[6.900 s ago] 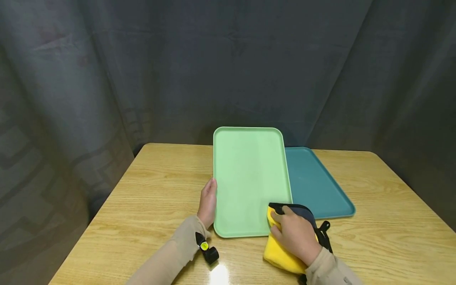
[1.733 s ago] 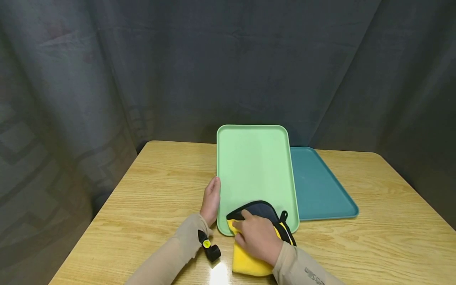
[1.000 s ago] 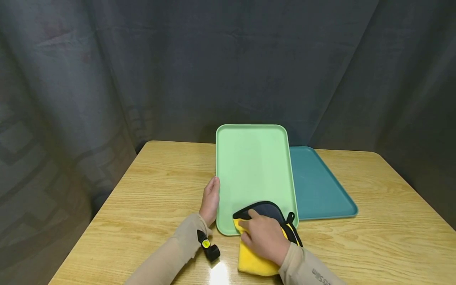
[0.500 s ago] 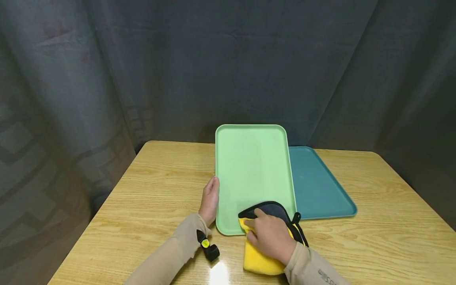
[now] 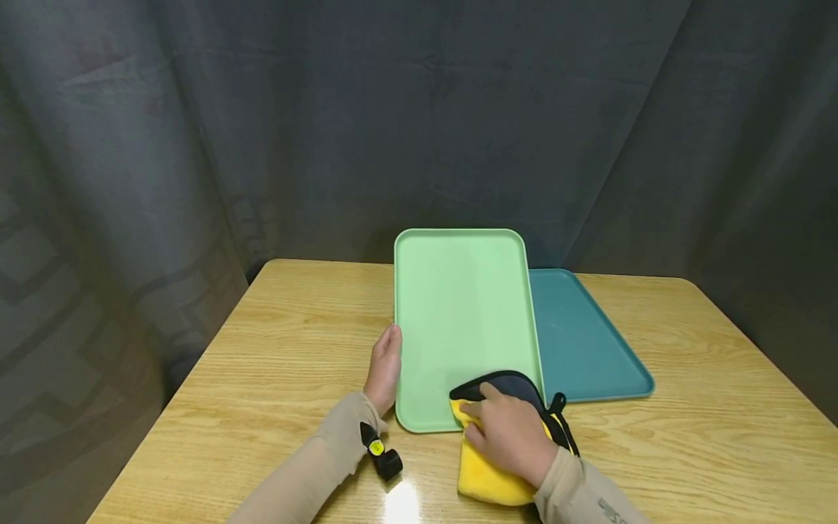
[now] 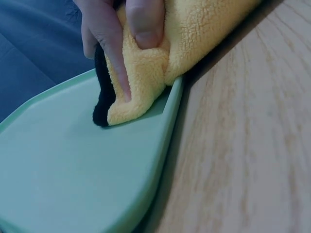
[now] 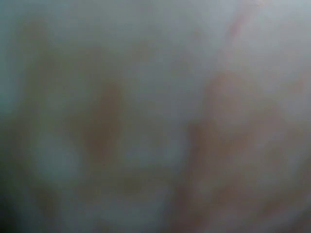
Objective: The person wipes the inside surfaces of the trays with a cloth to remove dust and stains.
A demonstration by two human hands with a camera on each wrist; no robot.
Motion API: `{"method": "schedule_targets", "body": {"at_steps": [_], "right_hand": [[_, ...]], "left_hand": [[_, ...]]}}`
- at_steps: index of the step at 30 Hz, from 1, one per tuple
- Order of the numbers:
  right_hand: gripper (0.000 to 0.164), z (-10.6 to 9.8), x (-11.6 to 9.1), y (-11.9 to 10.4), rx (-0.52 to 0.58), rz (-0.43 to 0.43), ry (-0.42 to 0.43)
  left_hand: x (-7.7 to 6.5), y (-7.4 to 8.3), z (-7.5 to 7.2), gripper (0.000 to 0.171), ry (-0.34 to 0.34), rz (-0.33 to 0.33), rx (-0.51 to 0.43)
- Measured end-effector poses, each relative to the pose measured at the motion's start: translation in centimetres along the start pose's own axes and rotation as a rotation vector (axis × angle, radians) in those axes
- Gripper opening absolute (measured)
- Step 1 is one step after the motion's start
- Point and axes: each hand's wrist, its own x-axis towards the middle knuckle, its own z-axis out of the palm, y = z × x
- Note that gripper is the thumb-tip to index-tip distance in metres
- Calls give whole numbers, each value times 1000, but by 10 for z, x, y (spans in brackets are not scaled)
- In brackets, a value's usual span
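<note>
A light green rectangular tray (image 5: pixel 465 306) appears tilted up in the head view, its upper end against the dark curtain. My left hand (image 5: pixel 384 367) holds its left rim, thumb along the edge; the other fingers are mostly hidden. At the tray's lower right corner, my right hand (image 5: pixel 511 437) grips a yellow and dark cleaning cloth (image 5: pixel 494 477) with black edging and a hanging loop. In the left wrist view, the fluffy yellow cloth (image 6: pixel 146 77) lies over the tray's rim (image 6: pixel 167 116), with a finger pressing it down. The right wrist view is too blurred to read.
Behind and right of the green tray lies a teal tray (image 5: pixel 589 342), partly covered by it. Both are on a wooden table (image 5: pixel 314 320). Dark curtains (image 5: pixel 419 131) hang behind and at the sides. A small black device (image 5: pixel 382 455) is strapped to the left wrist.
Over the last couple of seconds my right hand has slid the cloth rightward along the tray's lower edge, toward its right corner. The left hand and tray have stayed nearly still.
</note>
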Motion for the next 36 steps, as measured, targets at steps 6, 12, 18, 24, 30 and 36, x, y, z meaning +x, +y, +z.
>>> {"method": "schedule_targets", "body": {"at_steps": [6, 12, 18, 24, 30, 36], "right_hand": [[27, -2, -3, 5, -15, 30, -2], [28, -3, -6, 10, -25, 75, -25], [27, -6, -9, 15, -9, 117, -41], [27, -8, -12, 22, -6, 135, -45], [27, -10, -14, 29, 0, 159, -49], [27, -12, -17, 35, -3, 178, -54]], "left_hand": [[-1, 1, 0, 54, 0, -2, 1], [-1, 1, 1, 53, -4, 3, -5], [-1, 1, 1, 54, -11, 5, -4], [-1, 1, 1, 54, -7, 3, -1], [-1, 1, 1, 54, -7, -1, -11], [-2, 2, 0, 54, -5, 2, -12]]}}
